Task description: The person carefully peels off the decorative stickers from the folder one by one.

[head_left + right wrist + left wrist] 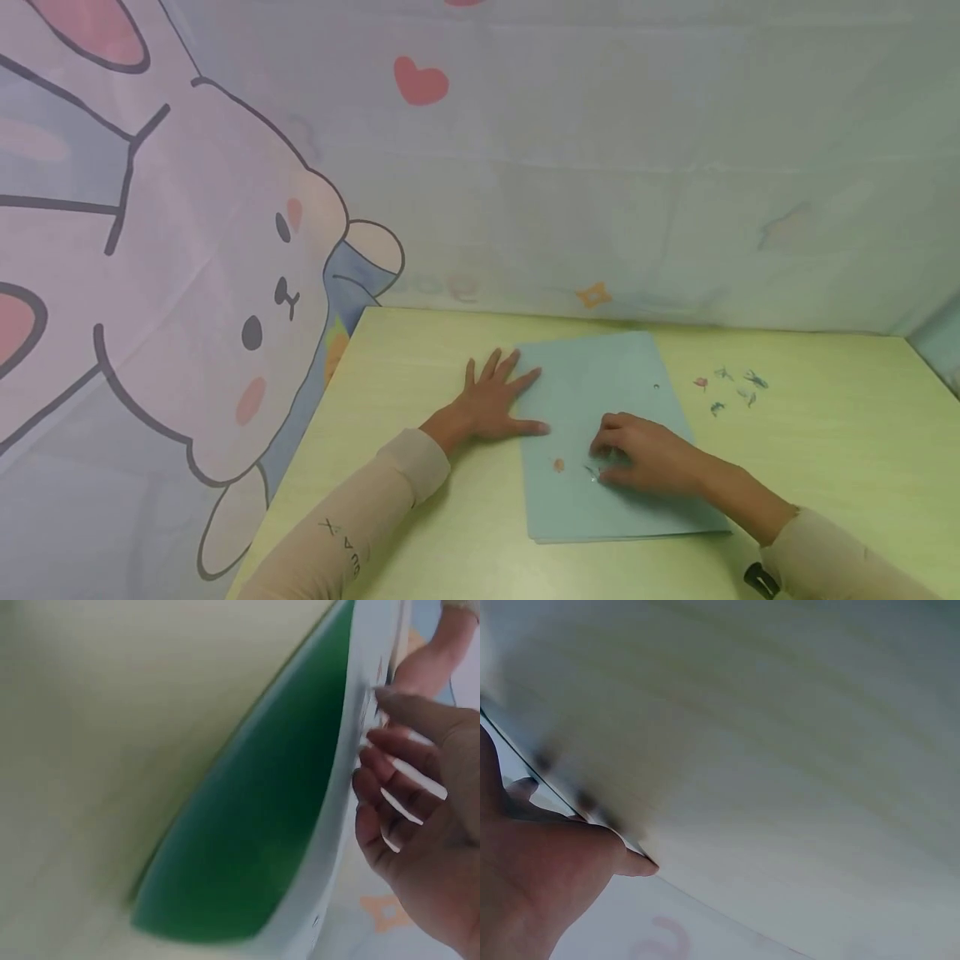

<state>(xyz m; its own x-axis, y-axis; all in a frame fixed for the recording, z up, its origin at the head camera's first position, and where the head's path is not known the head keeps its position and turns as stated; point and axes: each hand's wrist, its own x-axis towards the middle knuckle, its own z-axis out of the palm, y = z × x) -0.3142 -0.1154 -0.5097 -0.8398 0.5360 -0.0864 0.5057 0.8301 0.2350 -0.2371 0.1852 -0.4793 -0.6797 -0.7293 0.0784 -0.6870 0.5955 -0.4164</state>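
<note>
A pale blue sheet-like folder [600, 383] lies on the table; the right wrist view shows its green inside [247, 817] through a gap along one edge. My left hand [491, 404] rests with spread fingers at the folder's left edge, thumb and index finger reaching onto it. Over the lower middle of the folder is my right hand [648, 454], its fingers bent and the thumb apart from them. Small dark flat pieces [591, 473] lie by the right thumb, partly hidden by the hand. An orange piece [558, 465] lies to their left.
Several small cutouts or stickers lie right of the folder, among them a red one [701, 383] and a dark blue one [755, 380]. A tiny dark mark [656, 386] is on the folder. A printed cloth [562, 167] hangs behind the table [810, 467].
</note>
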